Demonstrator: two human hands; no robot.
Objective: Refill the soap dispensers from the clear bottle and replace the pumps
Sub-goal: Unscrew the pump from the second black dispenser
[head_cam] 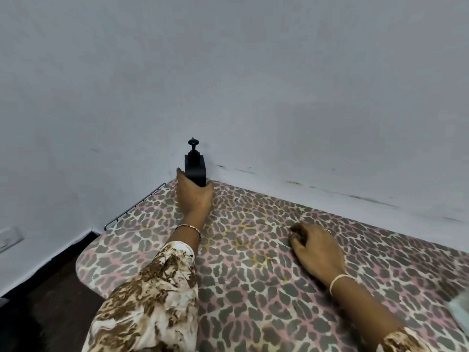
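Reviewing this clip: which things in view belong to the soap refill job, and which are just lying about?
Job:
- dispenser, gripped by the left hand
- pump, fitted on it

Lying about:
- patterned cover, with the right hand resting on it
- wire rack
- wall plate
- blurred pale thing at the right edge

No clear bottle is in view.

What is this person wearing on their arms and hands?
Both arms are in loose cream fabric with a brown mottled print, seen on the left sleeve and the right sleeve. The left wrist carries a thin gold-toned bracelet, the right wrist a plain white band. The right hand wears a slim ring.
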